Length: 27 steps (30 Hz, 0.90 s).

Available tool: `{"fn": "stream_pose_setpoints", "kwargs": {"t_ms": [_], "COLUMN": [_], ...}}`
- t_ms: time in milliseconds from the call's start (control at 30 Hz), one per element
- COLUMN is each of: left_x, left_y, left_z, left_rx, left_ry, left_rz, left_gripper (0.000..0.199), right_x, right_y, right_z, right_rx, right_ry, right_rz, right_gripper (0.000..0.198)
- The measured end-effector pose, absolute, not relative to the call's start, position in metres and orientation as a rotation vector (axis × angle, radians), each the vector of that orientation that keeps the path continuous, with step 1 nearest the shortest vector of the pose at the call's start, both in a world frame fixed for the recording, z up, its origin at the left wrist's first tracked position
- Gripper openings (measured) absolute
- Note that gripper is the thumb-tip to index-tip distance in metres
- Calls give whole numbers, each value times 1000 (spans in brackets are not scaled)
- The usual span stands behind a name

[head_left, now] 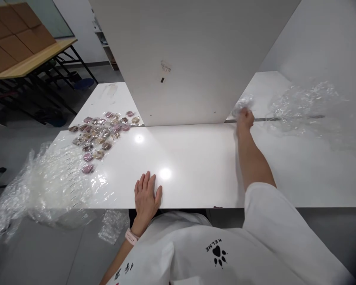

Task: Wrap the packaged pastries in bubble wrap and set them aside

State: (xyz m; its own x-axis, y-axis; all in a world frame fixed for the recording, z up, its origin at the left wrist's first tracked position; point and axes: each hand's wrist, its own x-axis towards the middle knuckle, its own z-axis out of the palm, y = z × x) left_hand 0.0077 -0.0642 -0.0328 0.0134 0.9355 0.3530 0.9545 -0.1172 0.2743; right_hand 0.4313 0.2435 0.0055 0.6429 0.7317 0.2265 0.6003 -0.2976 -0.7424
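The right hand (246,118) curls its fingers at clear plastic (242,103) beside the right edge of the white panel (184,63); whether gripping, I cannot tell. The left hand (147,196) lies flat, fingers extended, before the panel, broad tabletop (192,162) between hands.

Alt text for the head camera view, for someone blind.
A person's right hand reaches to crumpled clear plastic beside an upright white panel; the left hand rests palm-down on a white table, near small wrapped pieces.
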Motion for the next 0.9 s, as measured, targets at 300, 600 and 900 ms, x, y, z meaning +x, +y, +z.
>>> {"fn": "stream_pose_setpoints", "kwargs": {"t_ms": [300, 600, 900], "left_x": [8, 8, 5], "left_y": [-63, -64, -62], "left_z": [-34, -34, -35], "left_rx": [-2183, -2192, -2219], "left_ry": [-2034, -2066, -2128], "left_rz": [-702, -756, -929], "left_gripper": [47, 46, 43], "right_x": [455, 511, 427], "right_y": [257, 201, 51], "right_z": [-35, -25, -18], "right_rx": [-2317, -2521, -2328], "right_ry": [-1271, -801, -1115], "right_rz": [-112, 31, 22], "right_gripper": [40, 45, 28]}}
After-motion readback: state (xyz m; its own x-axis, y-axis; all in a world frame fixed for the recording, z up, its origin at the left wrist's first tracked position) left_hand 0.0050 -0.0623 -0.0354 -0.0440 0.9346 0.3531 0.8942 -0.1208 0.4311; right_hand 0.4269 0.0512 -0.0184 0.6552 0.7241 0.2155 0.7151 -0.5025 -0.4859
